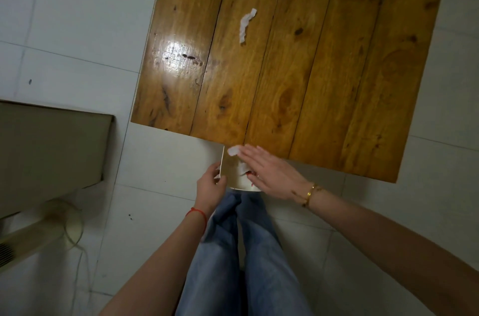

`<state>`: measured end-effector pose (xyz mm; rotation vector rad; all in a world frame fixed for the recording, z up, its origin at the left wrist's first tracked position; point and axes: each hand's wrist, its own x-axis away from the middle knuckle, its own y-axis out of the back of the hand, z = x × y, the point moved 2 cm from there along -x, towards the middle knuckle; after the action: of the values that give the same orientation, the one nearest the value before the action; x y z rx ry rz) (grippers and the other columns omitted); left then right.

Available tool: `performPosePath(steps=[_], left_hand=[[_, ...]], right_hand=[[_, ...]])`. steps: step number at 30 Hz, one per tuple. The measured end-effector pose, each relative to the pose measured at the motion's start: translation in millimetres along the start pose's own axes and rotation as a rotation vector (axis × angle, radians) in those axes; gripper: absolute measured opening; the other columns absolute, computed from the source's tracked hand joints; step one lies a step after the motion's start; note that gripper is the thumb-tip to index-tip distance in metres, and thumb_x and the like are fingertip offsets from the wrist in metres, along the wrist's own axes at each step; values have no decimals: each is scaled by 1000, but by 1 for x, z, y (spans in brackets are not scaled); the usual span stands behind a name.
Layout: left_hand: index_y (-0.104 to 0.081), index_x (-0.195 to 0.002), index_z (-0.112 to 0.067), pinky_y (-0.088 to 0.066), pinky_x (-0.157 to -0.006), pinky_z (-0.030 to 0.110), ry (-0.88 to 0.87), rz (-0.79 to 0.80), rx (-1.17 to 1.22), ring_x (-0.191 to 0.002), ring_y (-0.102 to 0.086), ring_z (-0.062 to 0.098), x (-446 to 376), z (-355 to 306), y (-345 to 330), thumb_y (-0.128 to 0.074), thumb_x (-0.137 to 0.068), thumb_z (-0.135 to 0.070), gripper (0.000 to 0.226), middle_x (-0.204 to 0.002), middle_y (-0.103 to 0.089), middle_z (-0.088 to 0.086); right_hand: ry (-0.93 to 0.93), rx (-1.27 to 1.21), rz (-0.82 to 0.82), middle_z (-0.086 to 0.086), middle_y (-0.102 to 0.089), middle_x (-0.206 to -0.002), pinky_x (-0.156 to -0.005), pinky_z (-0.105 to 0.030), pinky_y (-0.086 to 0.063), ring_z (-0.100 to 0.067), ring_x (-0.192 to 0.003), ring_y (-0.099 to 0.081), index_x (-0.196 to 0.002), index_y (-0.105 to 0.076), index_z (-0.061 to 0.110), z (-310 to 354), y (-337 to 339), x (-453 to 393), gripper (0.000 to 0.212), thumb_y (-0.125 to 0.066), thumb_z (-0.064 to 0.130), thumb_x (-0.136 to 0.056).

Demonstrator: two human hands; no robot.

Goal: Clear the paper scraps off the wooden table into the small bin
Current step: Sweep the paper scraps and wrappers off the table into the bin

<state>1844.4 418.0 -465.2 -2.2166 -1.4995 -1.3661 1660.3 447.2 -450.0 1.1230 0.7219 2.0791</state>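
A small white-rimmed bin (231,173) is held just below the near edge of the wooden table (311,69), with my left hand (211,183) gripping its left wall. My right hand (269,173) lies flat, fingers together and stretched out, over the bin's mouth at the table edge. A small white paper scrap (232,151) sits at my fingertips on the table's edge. Another scrap (243,168) shows inside the bin, partly under my palm. A long twisted white scrap (246,25) lies on the table farther off, apart from both hands.
A beige cabinet or box (51,149) stands on the white tiled floor (77,30) to the left. A clear round container (71,225) sits below it. My legs in blue jeans (246,251) are under the hands.
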Motion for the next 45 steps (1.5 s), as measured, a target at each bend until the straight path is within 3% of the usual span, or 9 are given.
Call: performPosePath(steps=[5,13,21,27,31,34,37,41,45], left_hand=[[-51,-129,-15,-45,-82,20,5,2,4,-94,-56,11,1,3,4,-48,-91,-8,39,-123,-61,11],[-49,-130,-18,-48,-86,28,48,-11,37,-111,-58,24,-3,2,7,-49,-93,-21,37,-129,-57,9],[-51,-128,-20,-43,-66,4,46,-29,29,-93,-53,8,-14,8,13,-51,-92,-21,36,-125,-60,5],[-50,-129,-20,-44,-75,13,56,-21,26,-99,-56,13,-15,5,16,-51,-92,-20,37,-126,-59,5],[-49,-130,-18,-46,-83,24,53,-21,27,-108,-59,22,-13,1,19,-50,-92,-18,38,-127,-59,7],[-50,-130,-15,-46,-79,18,34,-26,25,-96,-58,15,-8,0,22,-48,-90,-9,40,-122,-61,9],[-50,-130,-12,-44,-63,3,35,-29,33,-84,-58,9,-2,1,23,-48,-90,-5,41,-113,-61,6],[-52,-127,-11,-42,-55,1,37,-50,49,-79,-57,3,11,5,24,-50,-91,-8,37,-109,-60,3],[-52,-127,-14,-46,-75,17,39,-50,4,-91,-57,12,29,12,30,-52,-91,-18,36,-120,-62,10]], right_hand=[[31,-76,-34,-1,-13,-161,-121,-37,-13,-12,-148,-7,-153,-12,19,10,-6,6,57,-27,39,-102],[-313,-14,-393,-9,-10,-161,-121,-33,-5,-20,-149,-8,-153,-14,11,-56,129,-101,59,-30,34,-102],[-343,87,-318,-12,-5,-162,-121,-36,-4,-24,-149,-4,-153,-10,6,-93,183,-170,61,-32,31,-102],[-195,147,-254,-10,-5,-162,-121,-36,-4,-21,-149,-3,-153,-9,10,-67,148,-148,61,-30,35,-102],[-38,184,-111,-5,1,-161,-122,-39,-4,-17,-149,3,-153,-2,16,-32,87,-101,62,-22,42,-101],[52,197,-3,-4,7,-160,-122,-40,-4,-17,-148,8,-153,2,16,-3,35,-61,61,-17,45,-102],[75,51,24,-3,-3,-162,-122,-38,-3,-14,-148,3,-153,-10,17,20,-1,-26,58,-20,44,-102],[34,-110,-35,-4,-22,-159,-122,-34,-4,-15,-149,-9,-152,-22,14,38,-17,2,55,-27,38,-103],[-194,-316,-255,-3,-37,-151,-118,-39,-23,-17,-143,-26,-146,-35,14,45,-9,21,47,-39,30,-102]])
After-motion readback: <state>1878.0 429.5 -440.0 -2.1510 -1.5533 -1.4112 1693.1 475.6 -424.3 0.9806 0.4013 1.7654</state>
